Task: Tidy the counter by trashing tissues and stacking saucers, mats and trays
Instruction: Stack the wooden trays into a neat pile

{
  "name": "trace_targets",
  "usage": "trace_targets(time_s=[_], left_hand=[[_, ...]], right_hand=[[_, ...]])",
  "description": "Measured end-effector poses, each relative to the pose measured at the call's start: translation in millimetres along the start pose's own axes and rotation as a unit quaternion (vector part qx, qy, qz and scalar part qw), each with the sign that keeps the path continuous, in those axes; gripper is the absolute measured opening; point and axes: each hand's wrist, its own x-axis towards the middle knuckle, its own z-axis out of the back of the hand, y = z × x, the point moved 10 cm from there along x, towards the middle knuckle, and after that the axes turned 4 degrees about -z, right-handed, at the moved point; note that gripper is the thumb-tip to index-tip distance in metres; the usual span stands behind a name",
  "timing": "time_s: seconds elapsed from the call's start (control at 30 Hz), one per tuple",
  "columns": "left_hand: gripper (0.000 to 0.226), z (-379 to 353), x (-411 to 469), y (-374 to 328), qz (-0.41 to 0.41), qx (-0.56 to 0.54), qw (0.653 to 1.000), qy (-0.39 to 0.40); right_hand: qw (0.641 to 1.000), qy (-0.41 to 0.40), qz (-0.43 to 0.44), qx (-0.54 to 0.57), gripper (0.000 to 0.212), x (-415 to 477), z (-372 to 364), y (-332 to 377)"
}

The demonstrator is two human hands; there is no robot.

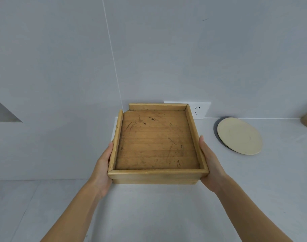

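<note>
The left hand (103, 165) and right hand (210, 163) clasp the side walls of a scuffed square wooden tray (156, 142), fingers wrapped beneath, palms pressing in. A second tray edge (154, 181) shows just under it. Keep it level, line the corners up, then lower it evenly onto the grey bench (149, 215), left of the round cream saucer (239, 136).

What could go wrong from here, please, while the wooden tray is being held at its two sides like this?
1. The left hand and right hand only press the side walls of the wooden tray; it might slip.
2. A second tray edge shows beneath the front wall; if stacked loosely, it may shift.
3. The far left corner looks chipped and its walls do not meet; that end may be weak.
</note>
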Motion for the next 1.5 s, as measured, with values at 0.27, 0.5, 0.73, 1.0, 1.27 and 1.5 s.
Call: trace_targets(time_s=[0.27, 0.5, 0.73, 1.0, 1.27, 1.5], left_hand=[[0.037, 25, -14, -9, -0.193, 0.148, 0.968, -0.059], [0.079, 25, -30, 12, -0.205, 0.37, 0.903, 0.07], [0.056, 19, -29, 15, -0.174, 0.337, 0.925, -0.017], [0.011, 33, -23, 14, -0.187, 0.353, 0.913, -0.078], [0.025, 36, -20, 17, -0.196, 0.338, 0.918, -0.068], [0.093, 17, -29, 10, -0.208, 0.226, 0.952, -0.002]], right_hand=[[0.976, -0.161, 0.121, -0.085, 0.044, -14, 37, 3], [0.9, -0.123, 0.195, -0.371, 0.064, -35, 35, -4], [0.867, -0.151, 0.167, -0.445, 0.044, -34, 30, -20], [0.858, -0.186, 0.176, -0.445, 0.023, -37, 29, -20], [0.866, -0.175, 0.187, -0.43, 0.037, -37, 28, -20], [0.888, -0.125, 0.212, -0.388, 0.061, -39, 19, -14]])
